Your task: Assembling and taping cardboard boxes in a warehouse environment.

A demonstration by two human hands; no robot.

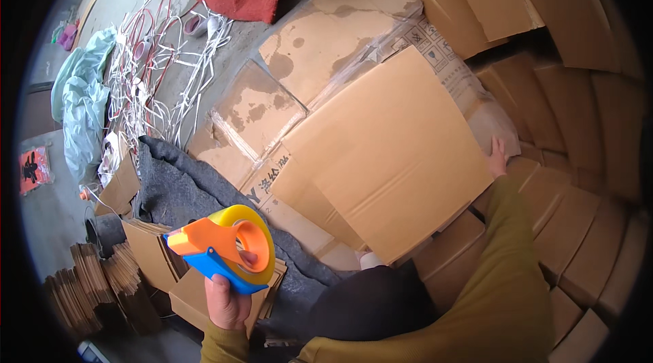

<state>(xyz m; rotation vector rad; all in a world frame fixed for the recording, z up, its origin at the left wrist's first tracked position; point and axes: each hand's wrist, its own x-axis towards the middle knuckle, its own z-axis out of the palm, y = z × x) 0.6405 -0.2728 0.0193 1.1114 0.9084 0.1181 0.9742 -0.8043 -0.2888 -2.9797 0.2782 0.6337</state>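
Note:
My left hand (pixel 228 303) is closed round a handheld tape dispenser (pixel 204 244), orange and blue, with a wide yellow roll of tape on it. It is held up at the lower left, apart from the cardboard. In front of me lies a plain brown carton (pixel 401 152), its broad smooth face turned up and a second cardboard layer (pixel 309 196) showing along its left side. My right hand (pixel 498 157) reaches to the carton's right corner and grips its edge, fingers partly seen. Part of the carton's near edge is beside my dark-clothed knee (pixel 371 305).
Flattened, stained cardboard (pixel 340 23) covers the floor ahead. Stacked brown cartons (pixel 571 206) crowd the right side. Tangled white and red strapping (pixel 146 70) and a pale blue plastic bag (pixel 81 104) lie left. Folded cardboard stacks (pixel 102 285) stand lower left, near a dark grey cloth (pixel 183 179).

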